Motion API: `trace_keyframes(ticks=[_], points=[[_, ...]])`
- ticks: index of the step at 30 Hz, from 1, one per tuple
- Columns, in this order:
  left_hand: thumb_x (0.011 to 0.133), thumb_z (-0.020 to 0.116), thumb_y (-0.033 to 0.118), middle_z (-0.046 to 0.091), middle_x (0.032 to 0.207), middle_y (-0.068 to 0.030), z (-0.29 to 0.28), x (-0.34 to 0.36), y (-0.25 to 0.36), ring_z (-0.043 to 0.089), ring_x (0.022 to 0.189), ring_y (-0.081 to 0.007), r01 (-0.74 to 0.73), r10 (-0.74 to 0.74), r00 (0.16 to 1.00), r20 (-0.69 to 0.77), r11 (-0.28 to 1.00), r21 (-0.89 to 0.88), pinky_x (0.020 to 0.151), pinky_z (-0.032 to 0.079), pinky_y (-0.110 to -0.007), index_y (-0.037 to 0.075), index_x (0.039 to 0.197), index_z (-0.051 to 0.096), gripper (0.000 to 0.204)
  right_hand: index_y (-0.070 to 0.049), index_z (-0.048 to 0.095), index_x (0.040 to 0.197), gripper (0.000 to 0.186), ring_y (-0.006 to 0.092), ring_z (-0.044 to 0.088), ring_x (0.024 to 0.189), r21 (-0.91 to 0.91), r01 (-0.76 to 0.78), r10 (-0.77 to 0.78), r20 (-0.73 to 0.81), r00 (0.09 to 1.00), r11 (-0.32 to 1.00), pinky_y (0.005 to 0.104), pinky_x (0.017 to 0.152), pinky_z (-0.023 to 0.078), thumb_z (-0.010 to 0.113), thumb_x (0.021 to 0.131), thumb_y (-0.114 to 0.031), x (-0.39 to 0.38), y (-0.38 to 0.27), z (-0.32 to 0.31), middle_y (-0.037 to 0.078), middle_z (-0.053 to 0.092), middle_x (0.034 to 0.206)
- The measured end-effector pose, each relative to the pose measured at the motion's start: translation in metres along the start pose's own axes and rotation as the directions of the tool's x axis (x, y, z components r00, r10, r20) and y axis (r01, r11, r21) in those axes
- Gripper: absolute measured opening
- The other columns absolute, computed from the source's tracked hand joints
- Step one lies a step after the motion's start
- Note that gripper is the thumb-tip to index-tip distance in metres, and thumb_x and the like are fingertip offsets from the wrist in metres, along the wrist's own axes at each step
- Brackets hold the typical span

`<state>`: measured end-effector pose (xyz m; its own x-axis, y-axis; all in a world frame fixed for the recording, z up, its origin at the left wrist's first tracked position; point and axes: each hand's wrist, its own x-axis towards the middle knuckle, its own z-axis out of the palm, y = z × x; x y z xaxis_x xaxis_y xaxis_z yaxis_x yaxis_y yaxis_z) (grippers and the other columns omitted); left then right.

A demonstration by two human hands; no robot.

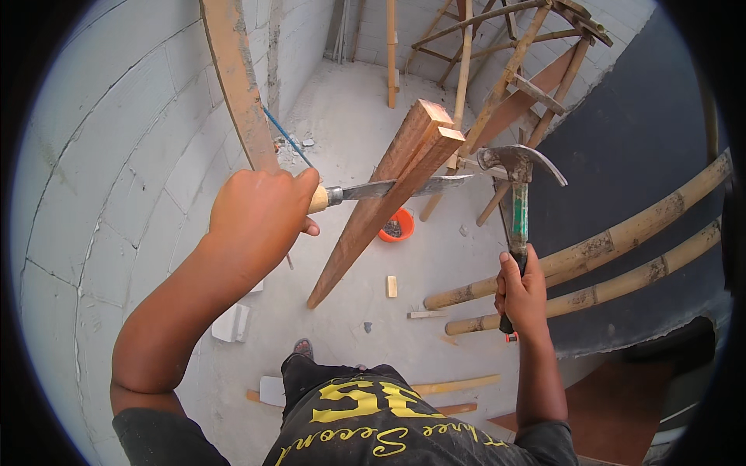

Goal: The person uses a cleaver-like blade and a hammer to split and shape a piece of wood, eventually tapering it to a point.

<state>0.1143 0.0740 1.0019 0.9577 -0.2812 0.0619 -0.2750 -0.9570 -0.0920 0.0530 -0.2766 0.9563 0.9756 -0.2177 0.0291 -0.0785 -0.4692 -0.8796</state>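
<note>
Left hand (264,203): fingers curled round a machete (365,191) | Right hand (522,291): fingers wrapped round a claw hammer (519,211), held head up | Split wooden beam (353,241): seen leaning in front, machete blade tucked between its two long parts | Orange bucket (410,226): seen on the floor (447,268)

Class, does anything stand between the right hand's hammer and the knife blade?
Nothing visible does: a gap separates the hammer in the right hand from the knife blade crossing the timber; the poles look farther back.
</note>
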Motion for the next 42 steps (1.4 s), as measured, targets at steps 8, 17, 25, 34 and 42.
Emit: trace_keyframes(ticks=[8, 17, 25, 34, 42], points=[[0.081, 0.075, 0.052, 0.066, 0.075, -0.0093, -0.014, -0.028, -0.001, 0.068, 0.068, -0.0287, -0.002, 0.012, 0.993, 0.121, 0.997, -0.078, 0.063, 0.047, -0.041, 0.007, 0.098, 0.056, 0.052, -0.005, 0.048, 0.104, 0.016, 0.0025, 0.04, 0.045, 0.217, 0.122, -0.118, -0.032, 0.992, 0.969, 0.0218, 0.04, 0.034, 0.055, 0.105, -0.02, -0.01, -0.032, -0.013, -0.005, 0.045, 0.061], [0.088, 0.073, 0.047, 0.063, 0.071, -0.008, -0.023, -0.069, -0.007, 0.063, 0.057, -0.0265, 0.044, -0.024, 0.978, 0.205, 0.995, -0.092, 0.054, 0.045, -0.039, 0.007, 0.093, 0.054, 0.045, -0.001, 0.059, 0.099, 0.02, 0.0075, 0.051, 0.055, 0.072, 0.198, -0.209, 0.215, 0.954, 0.978, 0.0268, 0.054, 0.04, 0.069, 0.095, -0.019, -0.023, -0.021, -0.016, 0.003, 0.057, 0.064], [0.08, 0.081, 0.043, 0.062, 0.066, -0.0084, -0.021, -0.089, -0.01, 0.06, 0.058, -0.0301, 0.15, -0.123, 0.97, 0.212, 0.982, -0.117, 0.056, 0.042, -0.041, 0.009, 0.086, 0.053, 0.045, 0.001, 0.061, 0.102, 0.023, 0.0112, 0.055, 0.063, 0.159, 0.2, -0.236, 0.254, 0.938, 0.967, 0.0279, 0.059, 0.042, 0.072, 0.092, -0.018, -0.028, -0.032, -0.017, 0.005, 0.061, 0.072], [0.078, 0.083, 0.038, 0.061, 0.067, -0.0081, -0.017, -0.1, -0.004, 0.06, 0.06, -0.0312, 0.13, -0.103, 0.982, 0.16, 0.977, -0.169, 0.056, 0.042, -0.041, 0.01, 0.086, 0.053, 0.042, 0.001, 0.061, 0.102, 0.024, 0.0159, 0.058, 0.058, 0.099, 0.381, -0.388, 0.399, 0.831, 0.919, 0.0292, 0.058, 0.045, 0.073, 0.091, -0.016, -0.028, -0.039, -0.004, 0.008, 0.061, 0.069], [0.077, 0.083, 0.043, 0.061, 0.068, -0.0068, -0.018, -0.108, -0.002, 0.06, 0.06, -0.0301, 0.168, -0.146, 0.975, 0.166, 0.977, -0.13, 0.057, 0.041, -0.04, 0.009, 0.089, 0.054, 0.046, 0.004, 0.061, 0.114, 0.033, 0.0155, 0.059, 0.058, 0.204, 0.346, -0.402, 0.437, 0.805, 0.916, 0.0289, 0.058, 0.045, 0.072, 0.092, -0.018, -0.037, -0.013, -0.006, 0.006, 0.061, 0.069]])
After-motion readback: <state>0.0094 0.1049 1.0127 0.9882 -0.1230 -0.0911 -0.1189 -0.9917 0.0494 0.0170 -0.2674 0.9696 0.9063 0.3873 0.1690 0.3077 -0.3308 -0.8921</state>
